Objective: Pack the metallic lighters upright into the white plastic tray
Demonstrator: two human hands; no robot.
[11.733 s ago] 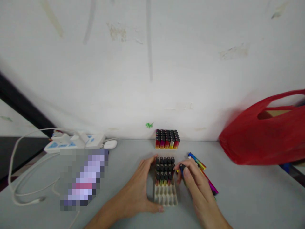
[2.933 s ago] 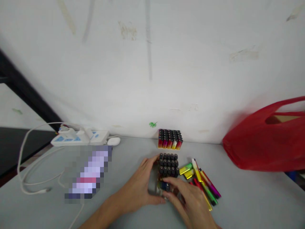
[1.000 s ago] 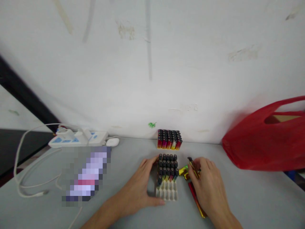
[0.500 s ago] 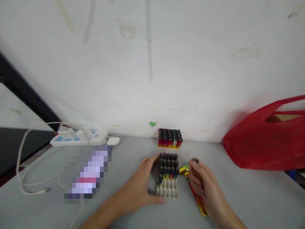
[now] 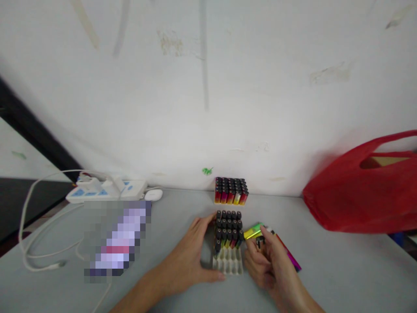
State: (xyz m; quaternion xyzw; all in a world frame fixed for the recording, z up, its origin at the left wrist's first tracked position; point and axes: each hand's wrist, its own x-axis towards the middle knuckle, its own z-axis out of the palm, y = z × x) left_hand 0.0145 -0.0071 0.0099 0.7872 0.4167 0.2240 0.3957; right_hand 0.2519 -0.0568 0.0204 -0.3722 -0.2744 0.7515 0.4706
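A pale tray (image 5: 228, 266) stands on the grey table, its rear rows filled with upright black-topped lighters (image 5: 229, 224) and its front pockets bare except at the left. My left hand (image 5: 185, 256) curves around the tray's left side, fingertips at the back corner and thumb at the front edge, gripping it. Right of the tray, my right hand (image 5: 269, 261) is closed on a lighter (image 5: 259, 241), whose metal end shows between thumb and fingers. Beside that hand lie a yellow-green lighter (image 5: 253, 231) and a red-purple one (image 5: 291, 256).
A full block of lighters (image 5: 230, 191) stands behind the tray near the wall. At the left are a power strip (image 5: 107, 191), a white cable (image 5: 28, 208), a small white case (image 5: 153, 195) and a blurred phone (image 5: 125, 237). A red bag (image 5: 358, 195) sits at the right.
My right hand has shifted a little down and left toward the tray and turned, with the lighter between its fingers. My left hand remains around the tray.
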